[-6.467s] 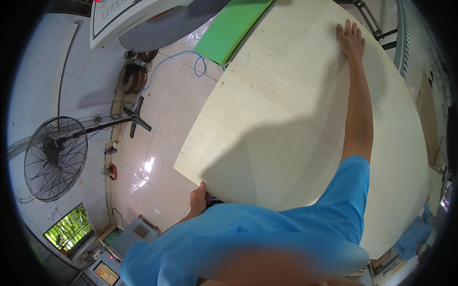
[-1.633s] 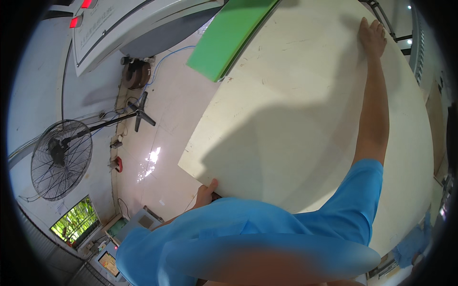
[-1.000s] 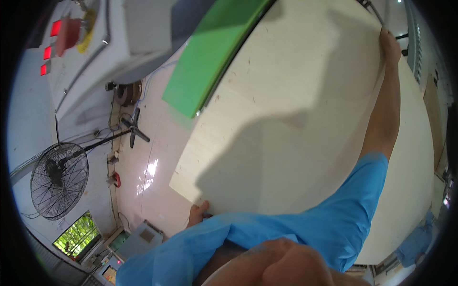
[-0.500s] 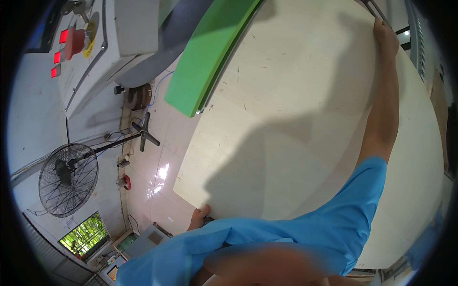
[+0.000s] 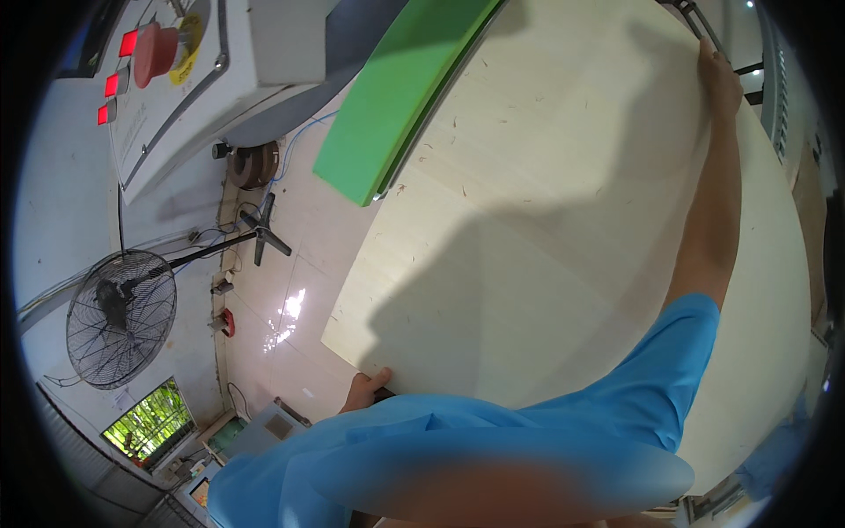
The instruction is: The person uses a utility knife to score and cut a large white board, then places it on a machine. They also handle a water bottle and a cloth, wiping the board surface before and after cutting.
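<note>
Closer to the near-left corner of the pale board (image 5: 546, 167) than earlier, the green panel (image 5: 387, 114) ends beside its left edge. The left hand (image 5: 359, 392) meets the near edge just beside that corner, thumb uppermost, fingers hidden. The board spreads between both hands. The right hand (image 5: 722, 85), earlier spread flat on top, now sits at the far right edge. I cannot tell whether either hand pinches the board.

Pale wall (image 5: 66, 194), barred window (image 5: 150, 422), black fan (image 5: 121, 319), glossy tiled floor (image 5: 312, 242).
</note>
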Demonstrator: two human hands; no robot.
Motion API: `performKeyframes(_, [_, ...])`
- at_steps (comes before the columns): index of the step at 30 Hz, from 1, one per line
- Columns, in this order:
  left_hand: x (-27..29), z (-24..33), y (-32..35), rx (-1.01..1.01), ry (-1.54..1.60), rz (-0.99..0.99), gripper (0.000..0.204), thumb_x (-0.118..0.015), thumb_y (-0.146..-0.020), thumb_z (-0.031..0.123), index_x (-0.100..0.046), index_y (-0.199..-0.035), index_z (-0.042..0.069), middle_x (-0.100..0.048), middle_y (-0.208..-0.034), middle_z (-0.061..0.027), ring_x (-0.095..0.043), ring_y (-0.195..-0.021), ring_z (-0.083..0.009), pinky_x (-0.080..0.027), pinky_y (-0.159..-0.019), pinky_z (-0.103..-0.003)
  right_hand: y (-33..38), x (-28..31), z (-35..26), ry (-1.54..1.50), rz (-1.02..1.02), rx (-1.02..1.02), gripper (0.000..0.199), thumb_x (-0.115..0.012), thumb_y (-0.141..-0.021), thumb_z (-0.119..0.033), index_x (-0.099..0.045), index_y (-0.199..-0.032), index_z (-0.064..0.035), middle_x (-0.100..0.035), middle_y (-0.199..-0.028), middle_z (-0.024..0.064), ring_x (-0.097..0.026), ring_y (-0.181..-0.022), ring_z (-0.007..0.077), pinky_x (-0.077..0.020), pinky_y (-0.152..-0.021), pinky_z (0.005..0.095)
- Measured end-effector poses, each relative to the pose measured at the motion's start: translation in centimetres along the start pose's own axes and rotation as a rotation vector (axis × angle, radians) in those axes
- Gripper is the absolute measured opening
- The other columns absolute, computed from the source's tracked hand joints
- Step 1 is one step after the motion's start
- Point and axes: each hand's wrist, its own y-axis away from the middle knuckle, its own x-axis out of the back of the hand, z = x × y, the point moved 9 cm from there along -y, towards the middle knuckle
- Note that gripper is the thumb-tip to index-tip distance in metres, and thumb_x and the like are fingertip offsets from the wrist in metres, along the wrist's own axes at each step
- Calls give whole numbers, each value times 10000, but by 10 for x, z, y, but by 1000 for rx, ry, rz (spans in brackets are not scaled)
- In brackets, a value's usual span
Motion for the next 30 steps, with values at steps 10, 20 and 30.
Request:
performKeyframes(10, [0,5,-2,-77,-14,25,574,-652,-958,337,-547,-1284,-123,-638,-1216,-224,-612,-1094,-282,-469,-969,-393,-9,-7,8,-22,-81,-95,751,-229,-951,-646,-549,-1419,-153,-541,-1444,133,-474,-1354,357,-328,-1143,459])
performKeyframes(20, [-3,18,8,-55,-80,41,557,-635,-971,324,-539,-1296,-118,-635,-1219,-202,-610,-1103,-264,-480,-957,-382,-11,-6,7,-3,-80,-109,758,-260,-939,-665,-558,-1410,-151,-553,-1428,140,-486,-1348,346,-354,-1121,447])
performKeyframes(30, [1,3,-6,-78,57,-40,629,-642,-962,391,-522,-1315,-116,-613,-1256,-215,-601,-1117,-274,-471,-974,-381,-6,-1,9,-7,-48,-106,737,-262,-942,-639,-581,-1389,-147,-561,-1422,134,-488,-1344,341,-342,-1131,440])
